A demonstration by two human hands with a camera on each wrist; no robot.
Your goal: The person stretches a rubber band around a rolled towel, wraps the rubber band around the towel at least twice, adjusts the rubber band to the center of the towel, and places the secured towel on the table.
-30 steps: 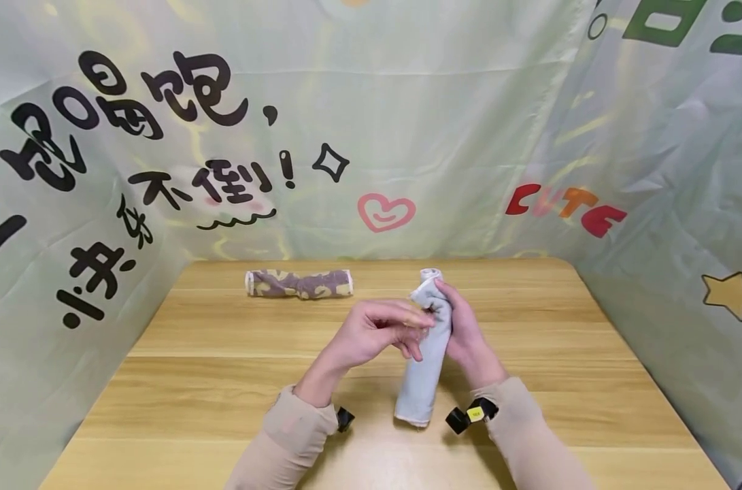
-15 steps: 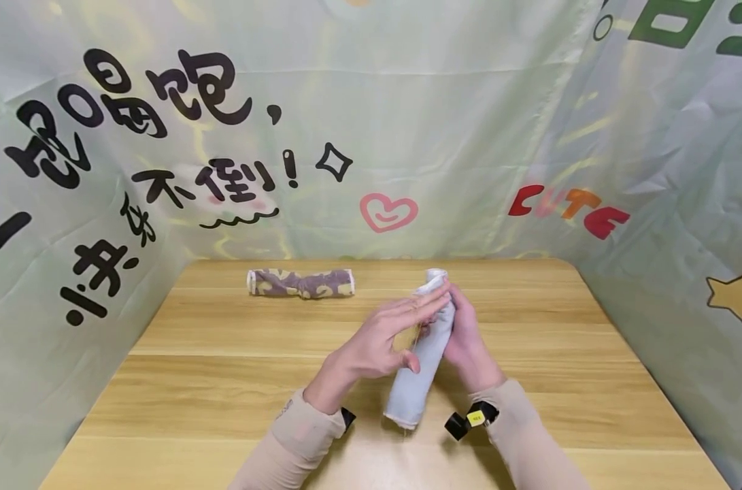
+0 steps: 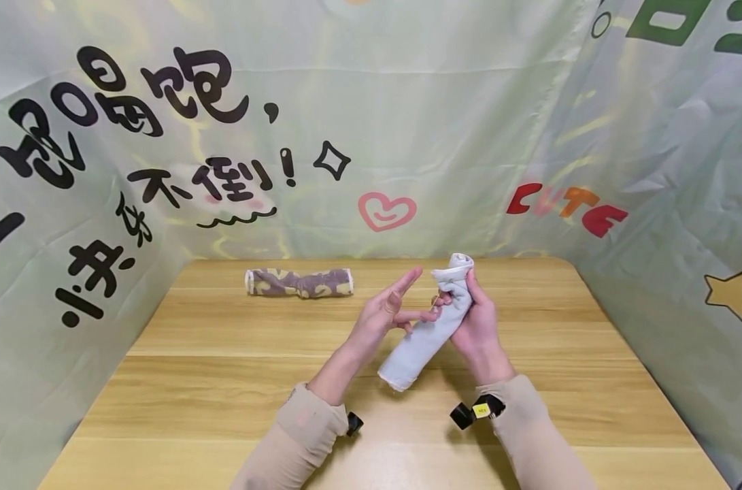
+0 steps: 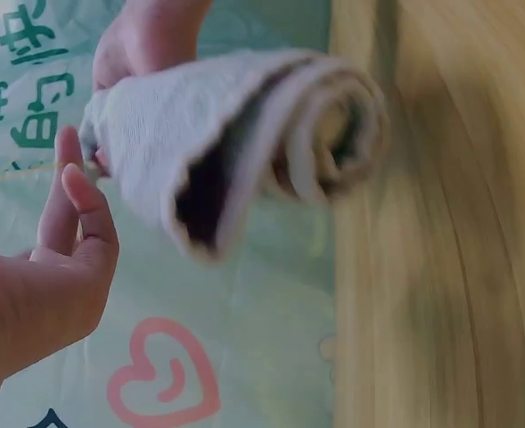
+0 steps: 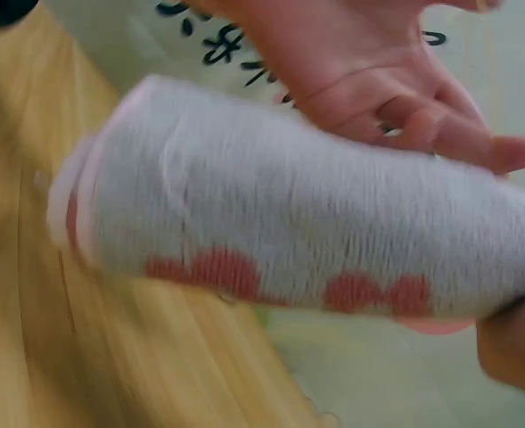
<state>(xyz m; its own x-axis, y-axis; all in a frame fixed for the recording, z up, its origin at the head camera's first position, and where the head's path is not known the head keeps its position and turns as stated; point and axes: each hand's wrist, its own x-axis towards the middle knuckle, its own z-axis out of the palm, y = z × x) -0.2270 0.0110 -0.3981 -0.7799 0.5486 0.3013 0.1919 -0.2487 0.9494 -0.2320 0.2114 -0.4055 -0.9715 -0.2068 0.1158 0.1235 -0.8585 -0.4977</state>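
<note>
A pale blue-white towel [image 3: 422,344], rolled into a tube, is held tilted over the table by my right hand [image 3: 479,323], which grips it near its far end. Red patches show on the towel's [image 5: 244,196] side in the right wrist view. My left hand [image 3: 371,323] is just left of the roll, some fingers raised and others reaching to the cloth. A thin yellow rubber band [image 4: 21,174] runs past this hand's fingertips to the roll; the fingers seem to pinch it. The far part of the band is hard to see.
Another rolled towel [image 3: 300,284], purple with yellow patches and narrowed at its middle, lies at the back left of the wooden table [image 3: 224,388]. Printed fabric [image 3: 456,136] hangs behind the table and at both sides.
The towel roll has risen and tilted, its far end moving right and its near end left. My left hand reached across the roll, then drew back left with its fingers spread. The purple roll stays put.
</note>
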